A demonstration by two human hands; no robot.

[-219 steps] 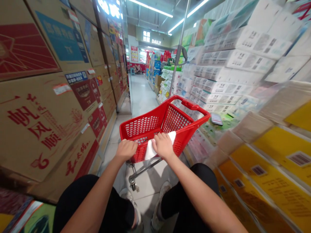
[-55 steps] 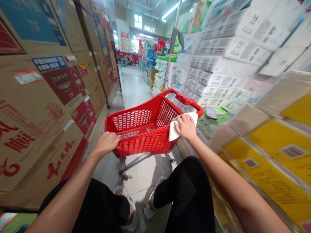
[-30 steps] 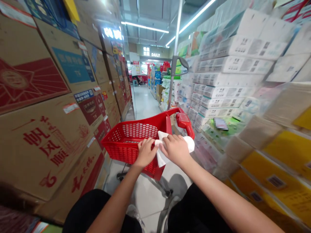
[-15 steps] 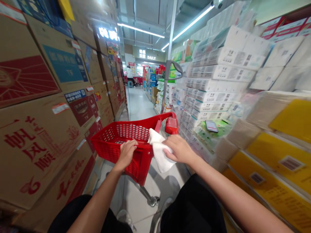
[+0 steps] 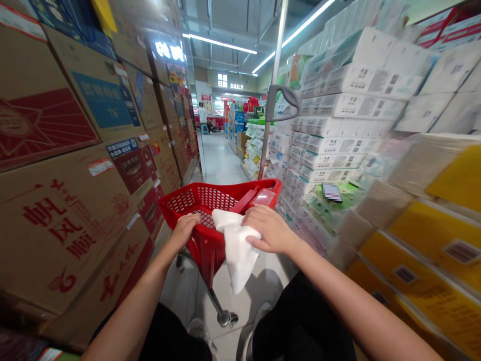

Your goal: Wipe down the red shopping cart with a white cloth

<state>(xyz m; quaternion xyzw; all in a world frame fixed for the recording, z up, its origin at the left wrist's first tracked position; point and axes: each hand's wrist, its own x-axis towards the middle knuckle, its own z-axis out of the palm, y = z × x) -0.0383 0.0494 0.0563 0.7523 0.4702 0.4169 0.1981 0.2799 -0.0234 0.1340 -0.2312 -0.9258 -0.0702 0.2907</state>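
Observation:
A red plastic shopping basket (image 5: 210, 245) on a wheeled metal frame stands before my knees, with a tall pole and a grey handle (image 5: 282, 103) on its far side. My left hand (image 5: 185, 228) is closed over the near left rim of the basket. In my right hand (image 5: 268, 229) is a white cloth (image 5: 240, 245), pressed against the basket's near right rim and hanging down over its outer side. The fingertips of the right hand are partly hidden by the cloth.
Cardboard cartons (image 5: 75, 215) are stacked along the left. White tissue packs (image 5: 349, 105) and yellow-labelled packs (image 5: 421, 240) rise close on the right. A blurred-out flat item (image 5: 332, 192) lies on a green pack. The tiled aisle (image 5: 220, 160) runs ahead toward a seated person (image 5: 203, 114).
The basket has turned and shifted slightly to the right. My right hand and the cloth have moved left along the rim, and the cloth hangs lower. My left hand still grips the rim.

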